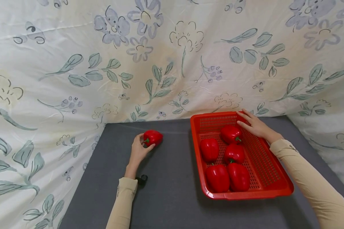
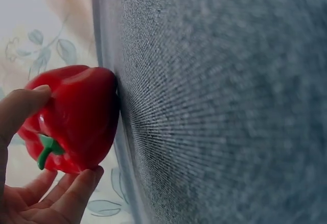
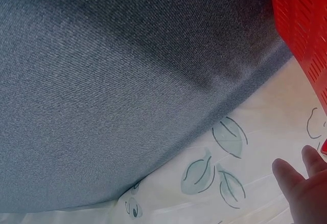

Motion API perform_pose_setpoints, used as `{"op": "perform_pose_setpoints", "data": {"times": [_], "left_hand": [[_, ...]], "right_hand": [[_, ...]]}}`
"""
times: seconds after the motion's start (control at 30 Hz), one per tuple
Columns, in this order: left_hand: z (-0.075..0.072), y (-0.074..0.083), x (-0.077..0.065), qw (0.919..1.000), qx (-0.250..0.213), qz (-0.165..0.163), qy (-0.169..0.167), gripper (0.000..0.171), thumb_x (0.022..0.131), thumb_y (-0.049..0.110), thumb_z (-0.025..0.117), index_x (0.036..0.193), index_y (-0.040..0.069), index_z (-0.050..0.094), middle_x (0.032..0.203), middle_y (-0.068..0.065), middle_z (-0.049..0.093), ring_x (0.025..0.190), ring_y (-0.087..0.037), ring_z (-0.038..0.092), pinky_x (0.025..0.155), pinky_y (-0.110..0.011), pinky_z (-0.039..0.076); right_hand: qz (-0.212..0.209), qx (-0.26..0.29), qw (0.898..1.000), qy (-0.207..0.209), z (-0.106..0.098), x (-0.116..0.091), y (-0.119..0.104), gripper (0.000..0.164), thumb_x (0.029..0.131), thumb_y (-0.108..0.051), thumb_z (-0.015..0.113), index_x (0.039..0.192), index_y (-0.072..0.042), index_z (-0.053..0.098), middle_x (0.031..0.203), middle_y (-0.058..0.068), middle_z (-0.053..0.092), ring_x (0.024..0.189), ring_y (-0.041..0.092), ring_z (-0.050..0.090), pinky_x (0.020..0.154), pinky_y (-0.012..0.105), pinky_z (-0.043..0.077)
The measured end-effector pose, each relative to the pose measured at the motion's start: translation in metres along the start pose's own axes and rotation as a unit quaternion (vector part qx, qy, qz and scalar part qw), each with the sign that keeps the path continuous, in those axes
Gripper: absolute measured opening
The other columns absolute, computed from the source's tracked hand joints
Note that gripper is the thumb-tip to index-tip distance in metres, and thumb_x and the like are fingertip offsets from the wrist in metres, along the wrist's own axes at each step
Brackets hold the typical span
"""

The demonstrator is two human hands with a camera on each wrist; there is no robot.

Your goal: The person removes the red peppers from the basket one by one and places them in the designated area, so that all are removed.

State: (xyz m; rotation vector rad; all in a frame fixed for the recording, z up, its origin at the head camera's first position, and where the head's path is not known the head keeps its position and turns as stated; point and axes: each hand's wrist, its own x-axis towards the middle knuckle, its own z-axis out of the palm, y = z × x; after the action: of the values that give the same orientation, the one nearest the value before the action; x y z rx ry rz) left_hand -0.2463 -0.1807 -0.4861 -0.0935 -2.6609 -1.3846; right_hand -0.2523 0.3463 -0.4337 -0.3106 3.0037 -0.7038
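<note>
On the dark grey surface at left, my left hand grips a red bell pepper between thumb and fingers. The left wrist view shows that bell pepper lying on its side against the cloth, its green stem turned toward the palm. A red plastic basket stands at right, holding several more red bell peppers. My right hand lies over the basket's far right rim, fingers extended. In the right wrist view only some fingertips show, close to the basket wall.
A floral cloth hangs behind the grey table and along both sides. The basket's right part shows bare mesh floor. A small black object is at my left wrist.
</note>
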Motion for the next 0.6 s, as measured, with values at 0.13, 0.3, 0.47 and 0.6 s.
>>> {"op": "perform_pose_setpoints", "data": {"times": [0.13,0.3,0.47,0.6], "left_hand": [[-0.0016,-0.0024,0.0,0.9999,-0.004,-0.008,-0.005,0.069,0.078,0.021,0.075,0.131,0.001,0.036,0.13,-0.019,0.043,0.115,-0.036,0.05,0.097,-0.043,0.043],[-0.003,-0.0053,-0.0001,1.0,-0.001,-0.002,-0.005,0.07,0.077,0.019,0.075,0.132,0.0,0.036,0.13,-0.02,0.044,0.114,-0.036,0.05,0.097,-0.045,0.043],[-0.0053,-0.0071,-0.0008,1.0,0.005,0.0,-0.008,0.072,0.077,0.02,0.075,0.133,0.0,0.035,0.131,-0.021,0.043,0.115,-0.036,0.049,0.097,-0.046,0.042],[-0.0069,-0.0081,-0.0005,0.9998,0.009,-0.003,-0.015,0.074,0.077,0.021,0.075,0.134,0.0,0.034,0.133,-0.021,0.042,0.117,-0.037,0.048,0.098,-0.046,0.041]], "right_hand": [[0.002,-0.001,1.0,-0.002,-0.0005,0.0002,-0.0009,0.067,0.094,-0.048,0.043,0.149,-0.019,0.017,0.155,0.016,0.003,0.138,0.046,0.008,0.103,0.068,0.011],[-0.001,-0.001,1.0,-0.001,-0.0008,0.0002,-0.0017,0.067,0.094,-0.047,0.043,0.149,-0.019,0.018,0.155,0.016,0.003,0.138,0.046,0.008,0.103,0.067,0.011],[-0.003,0.001,1.0,0.0,-0.0005,0.0009,-0.001,0.067,0.094,-0.047,0.043,0.149,-0.018,0.018,0.155,0.017,0.003,0.138,0.046,0.008,0.103,0.067,0.011],[-0.001,-0.002,1.0,0.001,0.0001,0.0013,0.0003,0.067,0.094,-0.048,0.043,0.149,-0.018,0.018,0.155,0.017,0.003,0.138,0.046,0.008,0.103,0.067,0.011]]}}
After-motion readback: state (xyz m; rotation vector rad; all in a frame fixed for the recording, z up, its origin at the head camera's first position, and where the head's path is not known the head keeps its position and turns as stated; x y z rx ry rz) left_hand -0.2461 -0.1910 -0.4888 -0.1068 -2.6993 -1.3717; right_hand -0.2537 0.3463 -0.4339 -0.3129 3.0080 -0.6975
